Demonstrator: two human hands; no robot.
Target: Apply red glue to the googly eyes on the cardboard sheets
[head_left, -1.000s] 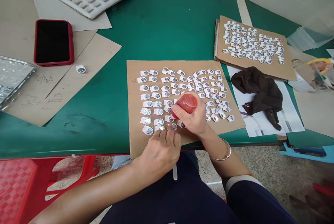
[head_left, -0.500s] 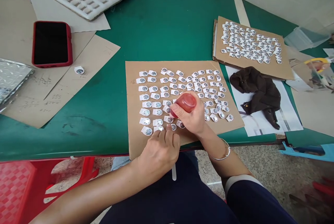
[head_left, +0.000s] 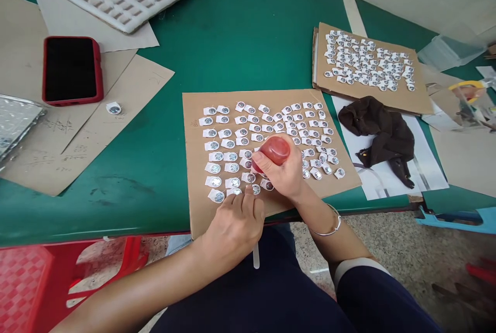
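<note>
My right hand is wrapped round a red squeeze bottle, its narrow end tilted down toward the small round silver-and-white pieces on a cardboard sheet. Close beside it, my left hand is closed, knuckles up, over the sheet's near edge. From under that hand sticks out the rounded end of a thin, pale flat stick; its other end is hidden. A single round piece with a white tab lies just beyond the left fingertips. Several rows of such pieces cover the sheet.
A second cardboard stack bears more pieces at the back right, with a dark cloth before it. A red-cased phone rests on cardboard at left, near a white gridded tray. Clear plastic boxes stand far right.
The whole view has shifted slightly, with the table things sitting a little further left. Both hands keep nearly the same pose over the sheet, the bottle still in my right hand.
</note>
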